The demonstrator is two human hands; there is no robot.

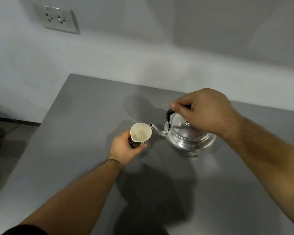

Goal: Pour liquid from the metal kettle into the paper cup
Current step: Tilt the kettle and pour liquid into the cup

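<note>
A shiny metal kettle (187, 138) with a black handle hangs just above the grey table (75, 129), tilted left. My right hand (204, 111) grips its handle from above. The curved spout tip touches the rim of a paper cup (140, 134), white inside with a dark printed outside. My left hand (126, 150) holds the cup by its lower side, leaning it toward the spout. A little pale liquid seems to lie in the cup; no stream is clearly visible.
The grey table meets a white wall at the back. A wall socket (57, 19) is high on the left. The table's left edge drops to a dark floor (5, 133) with cables.
</note>
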